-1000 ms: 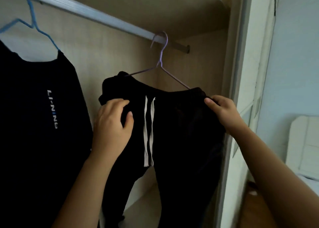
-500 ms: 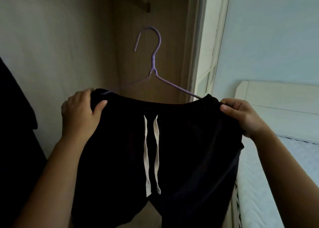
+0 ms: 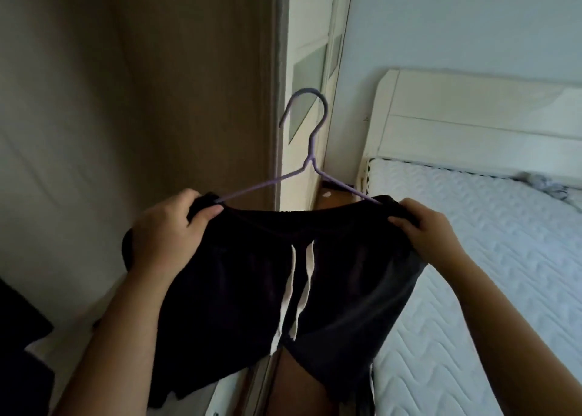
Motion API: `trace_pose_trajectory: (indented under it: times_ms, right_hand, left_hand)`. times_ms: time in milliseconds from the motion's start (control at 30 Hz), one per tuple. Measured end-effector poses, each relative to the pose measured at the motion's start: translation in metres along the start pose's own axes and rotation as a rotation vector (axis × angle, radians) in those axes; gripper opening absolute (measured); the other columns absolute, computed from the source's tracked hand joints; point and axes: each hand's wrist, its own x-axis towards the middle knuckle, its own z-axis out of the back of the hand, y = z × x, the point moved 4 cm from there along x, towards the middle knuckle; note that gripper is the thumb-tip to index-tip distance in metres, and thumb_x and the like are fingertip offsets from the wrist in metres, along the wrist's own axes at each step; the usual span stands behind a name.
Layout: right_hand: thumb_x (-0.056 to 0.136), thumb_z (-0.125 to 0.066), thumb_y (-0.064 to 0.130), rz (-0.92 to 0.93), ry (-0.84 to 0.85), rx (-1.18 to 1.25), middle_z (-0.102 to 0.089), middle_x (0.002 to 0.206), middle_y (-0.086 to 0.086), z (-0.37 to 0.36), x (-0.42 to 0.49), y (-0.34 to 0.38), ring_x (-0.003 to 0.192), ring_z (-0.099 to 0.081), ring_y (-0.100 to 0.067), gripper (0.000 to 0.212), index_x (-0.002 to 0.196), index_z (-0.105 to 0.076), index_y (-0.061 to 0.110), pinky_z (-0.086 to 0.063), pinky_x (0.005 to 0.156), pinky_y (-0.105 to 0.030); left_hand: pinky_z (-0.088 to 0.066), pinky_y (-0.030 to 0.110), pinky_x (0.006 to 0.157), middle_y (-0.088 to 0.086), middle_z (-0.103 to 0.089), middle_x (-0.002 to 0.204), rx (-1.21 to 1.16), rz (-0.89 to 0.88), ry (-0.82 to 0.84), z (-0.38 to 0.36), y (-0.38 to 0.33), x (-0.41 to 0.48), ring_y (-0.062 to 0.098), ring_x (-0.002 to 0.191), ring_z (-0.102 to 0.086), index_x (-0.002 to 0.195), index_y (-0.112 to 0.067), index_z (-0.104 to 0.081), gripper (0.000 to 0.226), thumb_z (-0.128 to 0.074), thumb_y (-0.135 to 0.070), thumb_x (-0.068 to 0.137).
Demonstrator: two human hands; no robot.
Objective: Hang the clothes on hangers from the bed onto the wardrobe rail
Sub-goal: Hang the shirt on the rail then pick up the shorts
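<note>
Fingers (image 3: pixel 204 214) of the left hand (image 3: pixel 167 239) are curling round one end of the waistband of the black shorts (image 3: pixel 245 289), while the right hand (image 3: pixel 425 233) is pinching the other end, so both are gripping cloth tightly. The shorts are hanging on a purple hanger (image 3: pixel 310 151), held up in the air just left of the bed (image 3: pixel 488 258), with two white drawstrings (image 3: pixel 304 289) dangling down the front and the hanger's hook pointing upward.

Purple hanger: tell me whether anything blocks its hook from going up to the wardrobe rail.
Nothing visible does. The purple hanger stands with its hook free in the air, touching nothing; left hand and right hand grip the black shorts at the waistband ends. The rail itself is out of frame.
</note>
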Motion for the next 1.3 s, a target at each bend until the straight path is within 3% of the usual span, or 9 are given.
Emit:
trace_pose_trajectory:
  times_ms: [100, 267, 433, 567, 700, 900, 1000, 1200, 1300]
  right_hand:
    - [0.086, -0.058, 0.008, -0.073, -0.103, 0.082, -0.057, 0.075, -0.008, 0.003, -0.013, -0.034, 0.076, -0.053, -0.026, 0.005, 0.083, -0.055, 0.011, -0.03, 0.057, -0.026]
    - [0.085, -0.059, 0.007, -0.258, -0.092, 0.193, -0.056, 0.071, -0.005, -0.008, -0.063, -0.087, 0.074, -0.049, -0.02, 0.01, 0.082, -0.054, 0.016, -0.035, 0.06, -0.011]
    - [0.084, -0.06, 0.007, -0.445, -0.053, 0.227, -0.057, 0.069, 0.004, -0.005, -0.147, -0.126, 0.072, -0.05, -0.02, 0.024, 0.07, -0.052, 0.026, -0.037, 0.064, -0.021]
    - [0.082, -0.063, 0.006, -0.601, -0.09, 0.223, -0.06, 0.067, 0.003, 0.009, -0.224, -0.14, 0.074, -0.053, -0.026, 0.03, 0.066, -0.054, 0.03, -0.037, 0.064, -0.029]
    - [0.082, -0.063, 0.007, -0.735, -0.161, 0.195, -0.06, 0.061, 0.008, 0.024, -0.308, -0.137, 0.071, -0.053, -0.025, 0.03, 0.066, -0.054, 0.03, -0.037, 0.062, -0.027]
    - [0.084, -0.062, 0.01, -0.918, -0.273, 0.146, -0.058, 0.066, 0.003, 0.043, -0.45, -0.109, 0.068, -0.052, -0.019, 0.015, 0.075, -0.055, 0.02, -0.037, 0.059, -0.022]
    - [0.083, -0.062, 0.009, -0.993, -0.325, 0.101, -0.059, 0.068, 0.006, 0.058, -0.526, -0.095, 0.067, -0.052, -0.006, 0.018, 0.073, -0.055, 0.022, -0.036, 0.058, -0.014]
    - [0.081, -0.064, 0.005, -1.11, -0.382, 0.048, -0.058, 0.07, 0.002, 0.075, -0.637, -0.078, 0.067, -0.051, -0.007, 0.015, 0.076, -0.058, 0.018, -0.037, 0.058, -0.008]
    - [0.081, -0.064, 0.007, -1.162, -0.401, 0.048, -0.057, 0.069, 0.007, 0.073, -0.677, -0.069, 0.066, -0.051, -0.008, 0.021, 0.072, -0.055, 0.024, -0.036, 0.059, -0.015]
  left_hand:
    - [-0.02, 0.013, 0.047, 0.013, -0.066, 0.066, 0.011, -0.168, 0.018, -0.012, -0.034, -0.01, 0.037, 0.063, -0.062, 0.086, -0.007, -0.065, 0.038, -0.054, -0.044, 0.082]
    - [-0.02, 0.014, 0.046, 0.004, -0.061, 0.061, -0.048, -0.198, 0.153, -0.045, -0.056, -0.042, 0.027, 0.057, -0.056, 0.087, -0.009, -0.064, 0.042, -0.051, -0.048, 0.083]
    - [-0.025, 0.016, 0.044, 0.004, -0.064, 0.064, -0.126, -0.261, 0.287, -0.076, -0.078, -0.077, 0.016, 0.054, -0.047, 0.085, -0.012, -0.063, 0.04, -0.05, -0.05, 0.081]
    - [-0.034, 0.023, 0.049, 0.001, -0.062, 0.065, -0.18, -0.301, 0.457, -0.093, -0.098, -0.106, 0.018, 0.059, -0.054, 0.084, -0.016, -0.061, 0.035, -0.051, -0.049, 0.084]
    - [-0.027, 0.021, 0.044, -0.008, -0.05, 0.054, -0.195, -0.404, 0.556, -0.096, -0.121, -0.147, 0.009, 0.052, -0.047, 0.074, -0.021, -0.053, 0.029, -0.049, -0.048, 0.085]
    - [-0.043, 0.033, 0.06, 0.007, -0.067, 0.075, -0.263, -0.467, 0.675, -0.095, -0.153, -0.225, 0.031, 0.078, -0.061, 0.082, -0.017, -0.063, 0.034, -0.052, -0.05, 0.083]
    - [-0.041, 0.033, 0.06, 0.005, -0.067, 0.074, -0.321, -0.529, 0.731, -0.086, -0.179, -0.273, 0.03, 0.078, -0.061, 0.081, -0.018, -0.062, 0.035, -0.052, -0.051, 0.082]
    - [-0.044, 0.034, 0.065, 0.007, -0.07, 0.082, -0.378, -0.599, 0.842, -0.065, -0.205, -0.365, 0.031, 0.082, -0.063, 0.089, -0.016, -0.066, 0.037, -0.054, -0.05, 0.082]
    - [-0.041, 0.032, 0.064, 0.007, -0.07, 0.082, -0.389, -0.585, 0.906, -0.058, -0.21, -0.393, 0.032, 0.085, -0.062, 0.089, -0.018, -0.066, 0.033, -0.056, -0.048, 0.081]
